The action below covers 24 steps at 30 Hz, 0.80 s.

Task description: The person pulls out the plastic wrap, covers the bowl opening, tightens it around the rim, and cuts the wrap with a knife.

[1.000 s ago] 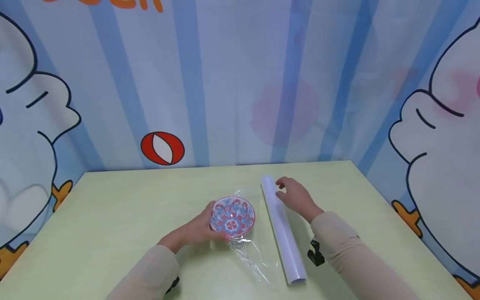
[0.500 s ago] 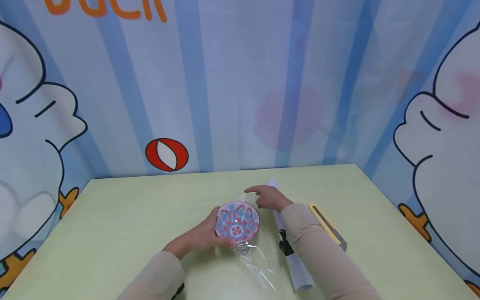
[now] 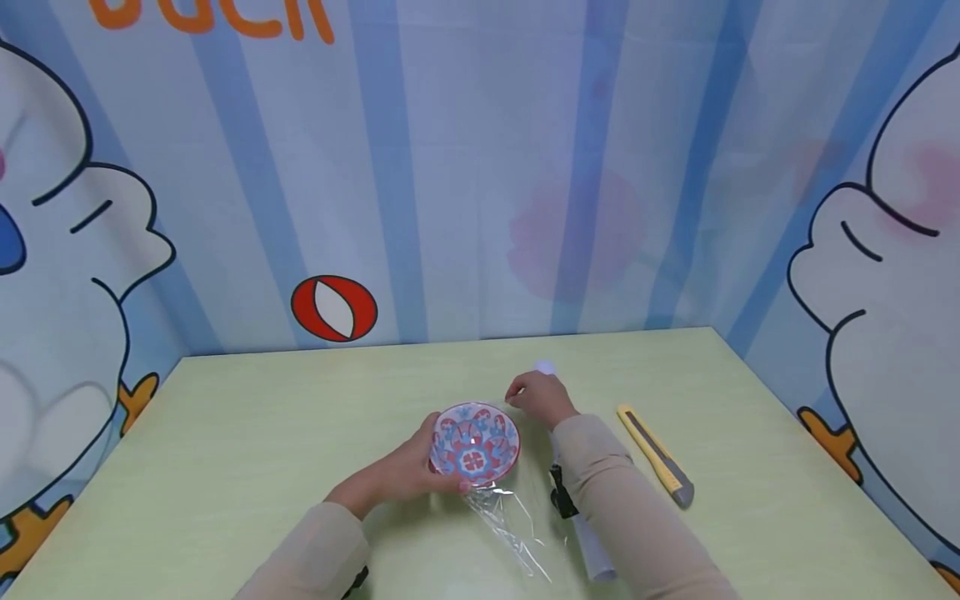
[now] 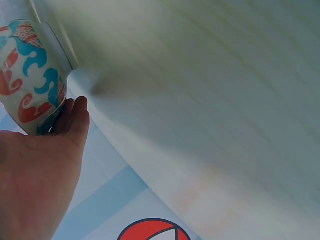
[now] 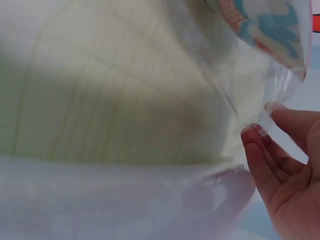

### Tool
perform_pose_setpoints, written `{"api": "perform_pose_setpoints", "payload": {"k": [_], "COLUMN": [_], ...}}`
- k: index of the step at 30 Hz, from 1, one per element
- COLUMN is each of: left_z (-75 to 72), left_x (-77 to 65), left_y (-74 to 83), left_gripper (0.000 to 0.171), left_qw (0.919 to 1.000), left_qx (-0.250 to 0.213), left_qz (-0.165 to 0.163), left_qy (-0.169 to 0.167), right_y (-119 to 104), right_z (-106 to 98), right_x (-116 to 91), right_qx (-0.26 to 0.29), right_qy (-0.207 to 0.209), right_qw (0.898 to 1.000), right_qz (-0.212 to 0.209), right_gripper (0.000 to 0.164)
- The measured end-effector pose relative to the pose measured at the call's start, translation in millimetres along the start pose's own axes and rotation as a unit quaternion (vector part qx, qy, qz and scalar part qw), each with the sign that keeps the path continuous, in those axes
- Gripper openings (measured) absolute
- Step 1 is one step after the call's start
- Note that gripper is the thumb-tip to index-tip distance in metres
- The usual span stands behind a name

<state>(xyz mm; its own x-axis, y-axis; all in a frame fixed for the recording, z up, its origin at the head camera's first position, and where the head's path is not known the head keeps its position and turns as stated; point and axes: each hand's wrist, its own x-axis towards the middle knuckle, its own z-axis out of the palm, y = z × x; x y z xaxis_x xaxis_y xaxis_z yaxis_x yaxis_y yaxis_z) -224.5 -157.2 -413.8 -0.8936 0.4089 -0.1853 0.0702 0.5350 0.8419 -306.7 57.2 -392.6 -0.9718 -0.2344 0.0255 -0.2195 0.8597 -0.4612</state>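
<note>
In the head view a patterned bowl [image 3: 475, 444], red, blue and white, is held tilted by my left hand [image 3: 397, 471], thumb at the near rim. Clear plastic film [image 3: 506, 529] lies under and around it, trailing toward me in a crumpled strip. My right hand [image 3: 543, 397] is just right of the bowl's far side. The right wrist view shows its fingers and thumb pinching the edge of the clear film [image 5: 281, 85]. From the left wrist view, fingers [image 4: 77, 117] support the bowl's outer wall [image 4: 35, 75].
A white roll [image 3: 595, 550] lies lengthwise under my right forearm, partly hidden. Farther right on the pale table [image 3: 247, 433] is a yellow and grey utility knife [image 3: 656, 457]. A printed backdrop [image 3: 480, 167] stands behind the table's far edge.
My right hand has moved left from over the roll to the film by the bowl and now pinches it. The utility knife has come into view. The left hand keeps its hold.
</note>
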Motion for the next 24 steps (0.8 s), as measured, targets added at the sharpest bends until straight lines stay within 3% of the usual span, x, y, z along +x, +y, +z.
{"api": "perform_pose_setpoints", "payload": {"k": [10,14,19,24], "left_z": [-0.6,-1.7,-2.4,-1.2], "left_x": [-2.4,-3.8,-4.3,-3.4], "left_y": [-0.5,0.5,2.9,4.1], "left_gripper": [0.106,0.103,0.101,0.101], "left_qw": [0.9999,0.9999,0.9999,0.9999], "left_qx": [0.005,0.005,0.002,0.002], "left_qz": [-0.008,-0.011,-0.011,-0.016], "left_qy": [0.004,0.008,0.008,0.006], "right_y": [-4.6,-8.2,0.4,13.3], "right_z": [9.5,5.2,10.8,25.3], "right_x": [-11.4,-17.8,-16.9,-10.3], "right_qx": [-0.034,-0.023,-0.01,0.027], "right_qy": [-0.005,-0.044,-0.08,-0.11], "right_qw": [0.999,0.999,0.996,0.993], "right_qz": [-0.002,0.002,-0.023,0.026], "right_gripper": [0.005,0.013,0.019,0.024]}}
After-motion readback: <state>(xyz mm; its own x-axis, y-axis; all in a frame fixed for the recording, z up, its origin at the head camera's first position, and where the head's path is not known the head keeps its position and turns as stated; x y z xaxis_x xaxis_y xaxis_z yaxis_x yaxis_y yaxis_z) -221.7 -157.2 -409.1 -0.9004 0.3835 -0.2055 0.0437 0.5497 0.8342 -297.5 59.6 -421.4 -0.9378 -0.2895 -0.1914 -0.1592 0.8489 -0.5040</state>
